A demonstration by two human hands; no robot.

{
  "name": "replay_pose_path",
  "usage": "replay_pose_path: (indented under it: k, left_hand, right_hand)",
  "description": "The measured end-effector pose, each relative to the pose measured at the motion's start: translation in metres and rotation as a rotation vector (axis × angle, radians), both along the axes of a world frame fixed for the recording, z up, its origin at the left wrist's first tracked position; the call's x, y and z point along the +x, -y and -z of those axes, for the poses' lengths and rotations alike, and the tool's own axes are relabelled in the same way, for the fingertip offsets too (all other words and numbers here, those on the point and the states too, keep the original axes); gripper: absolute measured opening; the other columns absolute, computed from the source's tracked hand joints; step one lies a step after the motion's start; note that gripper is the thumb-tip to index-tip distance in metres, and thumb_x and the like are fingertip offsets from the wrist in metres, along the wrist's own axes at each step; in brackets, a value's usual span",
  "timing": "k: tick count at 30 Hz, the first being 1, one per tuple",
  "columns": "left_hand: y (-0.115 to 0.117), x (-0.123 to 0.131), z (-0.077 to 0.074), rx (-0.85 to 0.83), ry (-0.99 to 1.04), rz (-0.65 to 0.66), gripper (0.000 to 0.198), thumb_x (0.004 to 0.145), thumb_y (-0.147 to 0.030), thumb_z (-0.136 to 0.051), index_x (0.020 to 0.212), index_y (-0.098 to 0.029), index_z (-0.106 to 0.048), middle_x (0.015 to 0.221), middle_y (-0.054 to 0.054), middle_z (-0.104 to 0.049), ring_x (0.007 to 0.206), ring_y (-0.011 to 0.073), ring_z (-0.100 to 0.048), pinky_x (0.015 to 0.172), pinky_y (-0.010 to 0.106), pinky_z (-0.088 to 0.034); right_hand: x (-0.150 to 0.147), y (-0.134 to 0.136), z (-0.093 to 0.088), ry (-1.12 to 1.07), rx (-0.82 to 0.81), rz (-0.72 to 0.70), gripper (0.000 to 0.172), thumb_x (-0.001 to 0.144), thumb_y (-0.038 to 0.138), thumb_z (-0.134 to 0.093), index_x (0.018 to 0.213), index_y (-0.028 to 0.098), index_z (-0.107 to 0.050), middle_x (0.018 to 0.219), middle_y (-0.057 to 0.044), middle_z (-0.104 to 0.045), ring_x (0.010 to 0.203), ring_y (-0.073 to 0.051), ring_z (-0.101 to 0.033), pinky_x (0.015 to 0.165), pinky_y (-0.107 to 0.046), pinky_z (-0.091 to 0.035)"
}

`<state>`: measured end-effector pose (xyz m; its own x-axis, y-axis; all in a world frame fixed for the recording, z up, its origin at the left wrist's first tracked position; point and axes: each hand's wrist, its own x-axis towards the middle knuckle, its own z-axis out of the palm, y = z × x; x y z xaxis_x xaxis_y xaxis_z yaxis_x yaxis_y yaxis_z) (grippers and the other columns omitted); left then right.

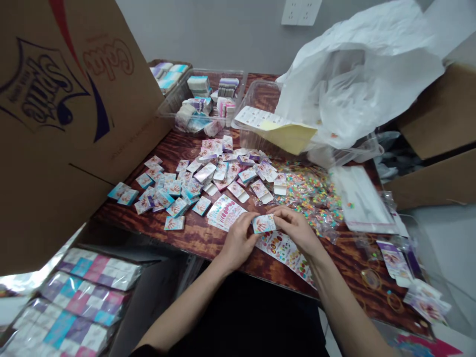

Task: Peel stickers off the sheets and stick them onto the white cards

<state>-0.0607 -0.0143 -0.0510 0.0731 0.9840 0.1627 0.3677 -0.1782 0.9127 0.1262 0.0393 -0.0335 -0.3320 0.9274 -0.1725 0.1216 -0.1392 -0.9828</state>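
Between my two hands, over the front edge of the table, is a small printed card box (264, 224) with a picture of a hand on it. My left hand (238, 241) pinches its left end. The fingers of my right hand (293, 225) are closed on its right end. Beneath them lie printed sticker sheets (284, 248) with rows of colourful nail shapes. Beyond my hands spreads a loose heap of similar small boxes (219, 171), some with open flaps. To the right of the heap are many small clear packets (308, 191) with bright bits inside.
Clear plastic tubs (163, 110) with stacked flat cartons stand at the back. A white plastic bag (357, 74) bulges at the back right. A big cardboard box (74, 124) rises at left, above wrapped packs (85, 287). Rubber bands (371, 279) and clear bags (364, 198) lie right.
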Motion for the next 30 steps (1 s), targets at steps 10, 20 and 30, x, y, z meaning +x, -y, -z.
replay_pose_path:
  k: [10,20,30]
  left_hand:
    - [0.000,0.004,-0.006,-0.075,0.122,-0.039,0.047,0.074,-0.014,-0.074,0.120,-0.022,-0.063,0.116,0.009,-0.064,0.108,0.0249,-0.059,0.096,0.038,-0.045]
    - [0.003,-0.003,0.003,-0.567,0.709,0.016,0.047,0.074,-0.033,-0.076,0.116,-0.016,-0.066,0.084,0.004,-0.070,0.067,0.0151,-0.063,0.064,0.029,-0.055]
    - [-0.002,-0.003,0.006,-0.514,0.722,-0.019,0.043,0.075,-0.033,-0.075,0.113,-0.017,-0.065,0.085,0.003,-0.069,0.066,0.0149,-0.064,0.067,0.030,-0.057]
  right_hand:
    - [0.003,-0.012,-0.006,0.121,0.113,-0.067,0.021,0.075,0.035,-0.069,0.061,0.019,-0.069,0.084,-0.005,-0.063,0.083,-0.021,-0.058,0.077,-0.033,-0.044]
    - [0.007,-0.007,0.006,-0.061,-0.126,-0.002,0.026,0.069,0.039,-0.074,0.057,0.017,-0.066,0.095,-0.006,-0.063,0.074,-0.015,-0.054,0.064,-0.027,-0.043]
    - [0.007,0.000,-0.011,0.016,0.019,-0.015,0.022,0.076,0.037,-0.070,0.065,0.018,-0.068,0.109,-0.008,-0.062,0.094,-0.022,-0.057,0.078,-0.031,-0.045]
